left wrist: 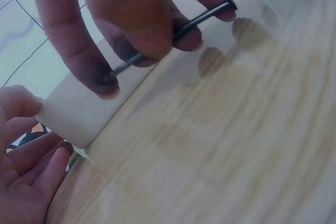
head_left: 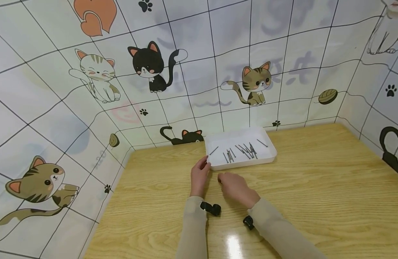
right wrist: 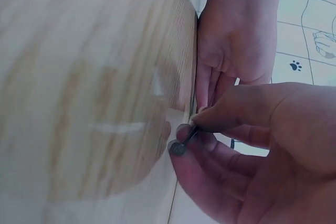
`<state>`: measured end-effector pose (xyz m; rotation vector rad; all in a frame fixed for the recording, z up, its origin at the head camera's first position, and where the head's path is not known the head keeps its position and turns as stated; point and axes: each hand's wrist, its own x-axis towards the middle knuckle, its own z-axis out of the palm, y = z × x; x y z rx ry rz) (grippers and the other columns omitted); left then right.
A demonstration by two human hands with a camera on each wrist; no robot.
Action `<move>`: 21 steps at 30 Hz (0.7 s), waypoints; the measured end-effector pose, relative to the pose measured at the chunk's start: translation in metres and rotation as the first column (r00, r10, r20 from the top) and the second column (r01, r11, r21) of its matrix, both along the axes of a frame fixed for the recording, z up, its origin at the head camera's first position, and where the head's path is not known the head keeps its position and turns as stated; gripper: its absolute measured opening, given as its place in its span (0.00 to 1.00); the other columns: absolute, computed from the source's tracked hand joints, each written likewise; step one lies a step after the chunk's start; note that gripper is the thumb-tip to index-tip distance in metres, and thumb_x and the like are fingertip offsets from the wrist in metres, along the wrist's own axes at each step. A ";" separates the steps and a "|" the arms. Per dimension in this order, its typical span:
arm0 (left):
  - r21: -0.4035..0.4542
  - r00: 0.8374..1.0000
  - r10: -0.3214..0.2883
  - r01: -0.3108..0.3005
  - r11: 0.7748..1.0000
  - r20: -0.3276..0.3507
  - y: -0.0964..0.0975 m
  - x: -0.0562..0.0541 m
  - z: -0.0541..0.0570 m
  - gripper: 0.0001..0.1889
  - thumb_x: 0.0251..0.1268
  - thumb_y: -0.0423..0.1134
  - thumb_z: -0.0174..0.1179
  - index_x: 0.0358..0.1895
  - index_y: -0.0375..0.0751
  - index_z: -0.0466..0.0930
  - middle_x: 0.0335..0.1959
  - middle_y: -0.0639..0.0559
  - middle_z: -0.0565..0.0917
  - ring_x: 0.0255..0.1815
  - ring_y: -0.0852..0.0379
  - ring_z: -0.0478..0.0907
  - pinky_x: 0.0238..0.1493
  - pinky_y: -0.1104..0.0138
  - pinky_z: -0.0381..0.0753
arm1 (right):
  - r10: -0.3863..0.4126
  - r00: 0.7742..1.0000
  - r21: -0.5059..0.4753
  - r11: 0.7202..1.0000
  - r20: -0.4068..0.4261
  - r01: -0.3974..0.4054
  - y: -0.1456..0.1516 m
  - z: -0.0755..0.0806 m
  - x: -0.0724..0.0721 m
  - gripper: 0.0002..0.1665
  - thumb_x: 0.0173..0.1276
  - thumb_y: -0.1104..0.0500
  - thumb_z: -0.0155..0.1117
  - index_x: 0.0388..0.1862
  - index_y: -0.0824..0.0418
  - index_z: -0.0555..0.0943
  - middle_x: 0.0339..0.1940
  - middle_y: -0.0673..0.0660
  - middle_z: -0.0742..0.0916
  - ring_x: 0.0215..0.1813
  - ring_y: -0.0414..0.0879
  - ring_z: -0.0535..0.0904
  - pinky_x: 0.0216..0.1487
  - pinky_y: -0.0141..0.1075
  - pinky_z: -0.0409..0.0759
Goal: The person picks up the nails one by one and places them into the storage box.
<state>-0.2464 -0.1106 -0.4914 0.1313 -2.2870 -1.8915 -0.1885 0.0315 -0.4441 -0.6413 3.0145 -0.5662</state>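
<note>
A shallow white tray [head_left: 244, 164] stands at the back of the wooden table, with several dark nails [head_left: 247, 151] lying loose on its bottom. At its front left corner, my left hand [head_left: 199, 177] holds the tray's edge between thumb and fingers. My right hand [head_left: 236, 187] is just in front of the tray, above the tabletop. Between thumb and fingertips it pinches one nail [left wrist: 205, 17], which lies slanted across the fingers in the left wrist view. The flat head of that nail [right wrist: 178, 148] points toward the table side in the right wrist view.
The wooden table [head_left: 315, 187] extends to both sides of the tray and toward me. A wall covering with printed cats [head_left: 150, 68] and grid lines rises directly behind the tray and at both sides. Black wrist cameras [head_left: 211, 208] sit on both sleeves.
</note>
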 end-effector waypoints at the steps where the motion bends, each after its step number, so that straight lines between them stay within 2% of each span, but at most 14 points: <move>1: -0.001 1.000 0.000 0.000 1.000 -0.001 0.000 0.000 0.000 0.18 0.61 0.42 0.55 0.55 0.52 0.75 0.53 0.53 0.76 0.51 0.59 0.72 0.52 0.61 0.70 | 0.001 1.000 -0.011 1.000 0.007 -0.001 0.001 0.000 -0.001 0.05 0.59 0.67 0.56 0.31 0.58 0.77 0.26 0.52 0.80 0.30 0.48 0.76 0.27 0.40 0.74; 6: 0.000 1.000 0.001 -0.001 1.000 -0.005 0.000 -0.001 -0.001 0.18 0.61 0.42 0.55 0.55 0.51 0.75 0.52 0.53 0.77 0.50 0.59 0.72 0.51 0.62 0.70 | 0.011 0.999 -0.089 0.996 0.041 -0.007 0.005 -0.001 -0.003 0.10 0.57 0.68 0.57 0.38 0.59 0.78 0.32 0.51 0.82 0.34 0.45 0.77 0.34 0.39 0.75; 8: -0.001 1.000 -0.001 0.001 1.000 -0.006 0.000 -0.001 -0.001 0.18 0.60 0.42 0.55 0.55 0.51 0.75 0.52 0.54 0.77 0.50 0.60 0.72 0.51 0.62 0.70 | 0.015 0.999 -0.123 0.992 0.044 -0.009 0.008 -0.001 -0.005 0.11 0.57 0.68 0.57 0.39 0.59 0.78 0.31 0.50 0.82 0.34 0.44 0.77 0.34 0.38 0.75; 9: 0.001 1.000 -0.006 0.006 1.000 -0.005 0.000 0.002 0.004 0.18 0.61 0.41 0.55 0.56 0.50 0.75 0.52 0.52 0.77 0.50 0.59 0.72 0.51 0.62 0.70 | 0.013 0.999 -0.134 0.991 0.041 -0.008 0.009 -0.002 -0.006 0.12 0.57 0.67 0.57 0.40 0.58 0.78 0.31 0.49 0.82 0.33 0.43 0.77 0.34 0.38 0.74; 12: 0.003 1.000 -0.011 0.011 1.000 -0.008 0.000 0.002 0.004 0.18 0.61 0.42 0.55 0.55 0.50 0.75 0.52 0.52 0.76 0.50 0.59 0.72 0.51 0.62 0.70 | 0.012 0.999 -0.177 0.984 0.036 -0.005 0.014 -0.002 -0.008 0.12 0.59 0.66 0.57 0.42 0.57 0.78 0.31 0.48 0.82 0.33 0.42 0.77 0.33 0.37 0.74; 15: 0.007 1.000 -0.015 0.015 1.000 -0.012 0.000 0.003 0.003 0.18 0.61 0.41 0.55 0.55 0.50 0.75 0.53 0.51 0.76 0.51 0.57 0.72 0.52 0.60 0.70 | 0.002 1.000 -0.214 0.977 0.030 0.005 0.019 0.003 -0.012 0.13 0.60 0.65 0.58 0.44 0.57 0.78 0.32 0.49 0.83 0.35 0.42 0.78 0.35 0.37 0.75; 16: 0.006 1.000 -0.012 0.012 1.000 -0.017 -0.001 0.000 -0.001 0.18 0.61 0.42 0.55 0.55 0.51 0.75 0.53 0.52 0.76 0.51 0.58 0.72 0.52 0.61 0.70 | 0.001 1.000 -0.226 0.974 0.024 0.005 0.021 0.004 -0.014 0.13 0.60 0.65 0.58 0.45 0.57 0.77 0.33 0.50 0.83 0.36 0.43 0.78 0.36 0.37 0.75; 21: -0.001 1.000 -0.015 0.015 1.000 -0.028 0.000 0.001 0.000 0.18 0.62 0.40 0.54 0.56 0.48 0.75 0.53 0.49 0.76 0.52 0.56 0.72 0.52 0.60 0.70 | -0.014 1.000 -0.315 0.949 -0.016 0.008 0.031 0.015 -0.026 0.14 0.62 0.64 0.58 0.47 0.59 0.76 0.34 0.53 0.84 0.37 0.46 0.79 0.35 0.39 0.76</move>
